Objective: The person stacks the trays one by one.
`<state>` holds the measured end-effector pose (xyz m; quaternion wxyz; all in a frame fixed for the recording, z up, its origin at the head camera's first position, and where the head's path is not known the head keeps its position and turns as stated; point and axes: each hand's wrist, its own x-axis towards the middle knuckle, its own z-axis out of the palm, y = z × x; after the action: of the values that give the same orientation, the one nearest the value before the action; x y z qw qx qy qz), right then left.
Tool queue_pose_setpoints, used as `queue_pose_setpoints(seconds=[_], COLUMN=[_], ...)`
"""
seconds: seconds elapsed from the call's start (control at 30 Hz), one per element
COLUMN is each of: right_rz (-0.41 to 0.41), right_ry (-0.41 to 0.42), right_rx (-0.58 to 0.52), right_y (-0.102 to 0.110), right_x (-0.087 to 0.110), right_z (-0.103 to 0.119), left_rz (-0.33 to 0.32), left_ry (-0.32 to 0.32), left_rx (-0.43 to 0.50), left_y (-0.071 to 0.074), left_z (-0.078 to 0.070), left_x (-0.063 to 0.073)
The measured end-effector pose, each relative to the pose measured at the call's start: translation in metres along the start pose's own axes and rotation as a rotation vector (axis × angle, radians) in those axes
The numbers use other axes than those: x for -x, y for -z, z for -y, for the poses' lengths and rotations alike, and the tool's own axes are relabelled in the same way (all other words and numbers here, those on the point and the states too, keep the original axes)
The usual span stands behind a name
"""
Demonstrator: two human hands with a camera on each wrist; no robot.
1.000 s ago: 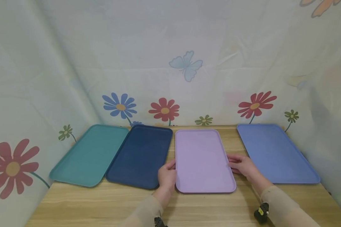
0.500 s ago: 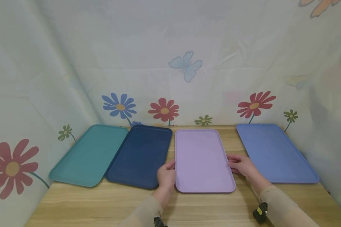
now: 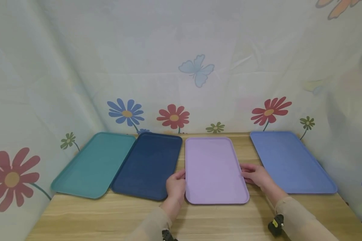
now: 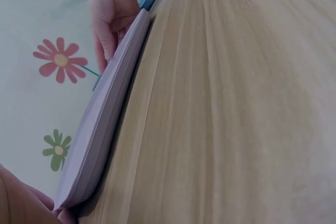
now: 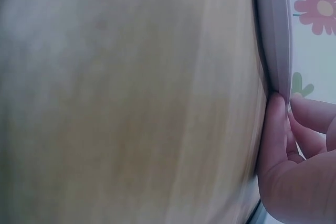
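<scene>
A pale purple rectangular tray (image 3: 215, 170) with rounded corners lies in the middle of the wooden table, long sides running away from me. My left hand (image 3: 176, 188) holds its left edge, partly in front of the navy tray (image 3: 149, 164). On the opposite edge, my right hand (image 3: 257, 174) pinches the rim between thumb and fingers. The right wrist view shows those fingers (image 5: 274, 129) right at the rim. In the left wrist view, the purple tray (image 4: 100, 135) appears side-on, low over the wood, with a dark shadow under its rim.
Left of the navy tray, a teal tray (image 3: 93, 164) lies nearly against it. A periwinkle-blue tray (image 3: 292, 164) stands to the right, beyond the right hand. A flowered cloth backdrop (image 3: 196, 97) rises behind the wooden table (image 3: 114, 217) and along both sides.
</scene>
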<state>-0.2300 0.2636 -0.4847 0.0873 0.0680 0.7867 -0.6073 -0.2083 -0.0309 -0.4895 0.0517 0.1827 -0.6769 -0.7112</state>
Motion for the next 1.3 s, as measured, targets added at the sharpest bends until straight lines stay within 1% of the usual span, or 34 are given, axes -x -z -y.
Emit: queue_pose_setpoints(seconds=[0.1,0.3,0.4,0.67,0.9,1.0,1.07,1.2,1.3], right_rz=[0.006,0.005,0.015,0.021,0.027,0.024,0.018,0.031,0.077], right_ry=[0.001,-0.013,-0.014,0.001,-0.002,-0.011,-0.019,-0.013,0.02], right_rx=[-0.014,-0.022,-0.024,-0.042,-0.047,-0.037,-0.032,-0.043,-0.072], right_y=[0.0005,0.0013,0.0012,0.0006,0.0006,0.0,-0.0004,0.0006,0.0023], right_x=[-0.0004,-0.0003,0.0001,0.0005,-0.0004,-0.0007,-0.001,-0.0003,0.0017], right_z=[0.0001,0.0015,0.002,0.0006,-0.0015,-0.001,-0.0005,-0.0015,-0.0033], left_rz=[-0.001,0.002,0.003,0.035,0.074,0.073,0.067,0.063,0.073], left_ry=[0.0,-0.005,-0.011,-0.014,-0.014,-0.019,-0.02,-0.026,-0.024], left_rx=[-0.005,0.021,0.018,0.043,0.024,0.014,0.024,0.046,0.045], left_y=[0.0005,0.0009,0.0012,0.002,0.0035,0.004,0.0043,0.0048,0.0051], left_z=[-0.0001,-0.0009,-0.0008,-0.0007,0.0004,0.0006,0.0012,0.0015,0.0002], left_x=[-0.0012,-0.0016,-0.0017,-0.0007,-0.0017,-0.0021,-0.0025,-0.0025,-0.0016])
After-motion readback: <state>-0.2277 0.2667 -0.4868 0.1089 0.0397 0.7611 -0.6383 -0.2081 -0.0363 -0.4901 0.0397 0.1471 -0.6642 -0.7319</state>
